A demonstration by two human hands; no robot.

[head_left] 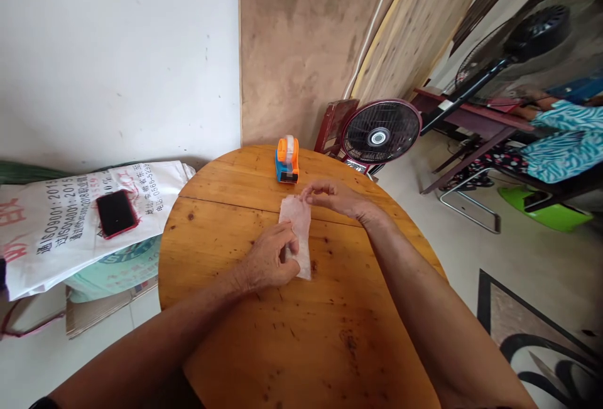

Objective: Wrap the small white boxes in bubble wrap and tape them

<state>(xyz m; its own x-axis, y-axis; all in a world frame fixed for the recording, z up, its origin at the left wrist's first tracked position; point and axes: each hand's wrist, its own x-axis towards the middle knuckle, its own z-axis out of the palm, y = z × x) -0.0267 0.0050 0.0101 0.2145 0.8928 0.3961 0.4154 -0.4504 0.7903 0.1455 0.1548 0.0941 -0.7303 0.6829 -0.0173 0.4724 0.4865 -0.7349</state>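
Round wooden table (362, 308) supports thin white sheet (302, 225), lying flat. Our left hand (269, 256), thumb and forefinger apart, seemingly steadies it; our right hand (338, 199) sits narrow at far corner, pinch unclear.

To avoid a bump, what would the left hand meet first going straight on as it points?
Beyond the white tissue beneath it, the left hand would probably meet the right hand, though depth is unclear.
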